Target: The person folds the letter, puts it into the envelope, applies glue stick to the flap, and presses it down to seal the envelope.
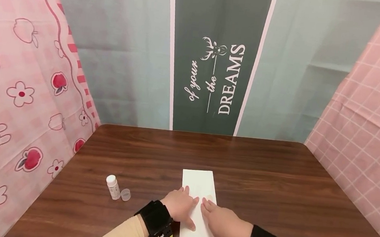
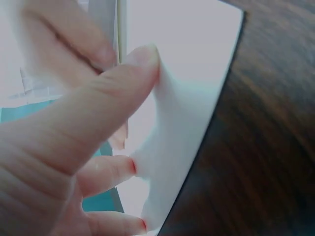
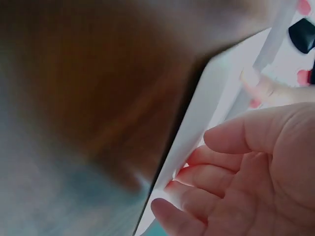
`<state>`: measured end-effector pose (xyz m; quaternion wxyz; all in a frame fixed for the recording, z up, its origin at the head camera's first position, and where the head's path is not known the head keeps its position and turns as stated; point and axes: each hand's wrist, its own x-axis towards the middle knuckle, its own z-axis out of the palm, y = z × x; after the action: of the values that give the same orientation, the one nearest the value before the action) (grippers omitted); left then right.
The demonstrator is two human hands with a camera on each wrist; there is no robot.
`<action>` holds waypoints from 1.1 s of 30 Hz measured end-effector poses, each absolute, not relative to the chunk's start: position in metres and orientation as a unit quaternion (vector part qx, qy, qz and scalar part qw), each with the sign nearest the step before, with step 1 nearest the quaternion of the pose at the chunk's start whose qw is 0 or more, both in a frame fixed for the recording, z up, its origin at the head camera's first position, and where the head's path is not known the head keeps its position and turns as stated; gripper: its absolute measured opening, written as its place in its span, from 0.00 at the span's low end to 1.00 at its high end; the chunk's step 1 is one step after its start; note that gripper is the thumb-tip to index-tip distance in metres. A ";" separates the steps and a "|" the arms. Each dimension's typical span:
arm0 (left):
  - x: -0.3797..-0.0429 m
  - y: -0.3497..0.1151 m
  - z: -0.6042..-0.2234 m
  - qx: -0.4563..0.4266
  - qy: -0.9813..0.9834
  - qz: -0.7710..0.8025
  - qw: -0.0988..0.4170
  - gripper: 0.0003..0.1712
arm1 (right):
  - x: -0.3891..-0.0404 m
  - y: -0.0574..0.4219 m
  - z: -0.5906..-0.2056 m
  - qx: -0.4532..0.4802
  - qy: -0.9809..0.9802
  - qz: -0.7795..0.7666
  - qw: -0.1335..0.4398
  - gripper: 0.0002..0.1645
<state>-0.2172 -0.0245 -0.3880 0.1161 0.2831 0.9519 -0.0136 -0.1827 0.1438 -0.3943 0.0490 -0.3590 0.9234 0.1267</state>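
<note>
A white sheet of paper point(image 1: 197, 180), narrow and upright in the head view, lies flat on the wooden table. It looks folded, though I cannot tell for sure. My left hand point(image 1: 179, 206) rests on its left side with fingers spread; in the left wrist view the thumb tip point(image 2: 143, 56) and other fingertips press on the paper. On the right side, my right hand point(image 1: 221, 220) touches the sheet with its fingers together. From the right wrist, those fingers point(image 3: 211, 179) look gently bent and meet the paper near its edge. Neither hand grips anything.
A small white bottle point(image 1: 113, 187) with a white top stands left of my left hand. Beside it is a clear plastic cap point(image 1: 125, 194). The brown table point(image 1: 267, 171) is bordered by a grey-green curtain point(image 1: 131, 51) behind and pink cloths point(image 1: 375, 125) at the sides.
</note>
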 end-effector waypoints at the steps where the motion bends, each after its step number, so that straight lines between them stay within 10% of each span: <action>1: -0.217 -0.025 -0.388 0.282 0.952 -0.014 0.116 0.46 | -0.180 0.145 -0.395 -0.365 0.921 0.126 0.043 0.25; 19: -0.215 -0.027 -0.386 0.286 0.952 -0.020 0.105 0.46 | -0.213 0.133 -0.392 -0.265 0.960 0.046 0.076 0.24; 33: -0.214 -0.033 -0.389 0.291 0.954 0.017 0.067 0.38 | -0.189 0.147 -0.389 -0.377 0.925 0.038 0.030 0.20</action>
<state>-0.2135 -0.0333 -0.3891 0.0670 0.2910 0.9542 0.0175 -0.1891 0.1471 -0.3890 0.0302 -0.3766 0.9251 0.0379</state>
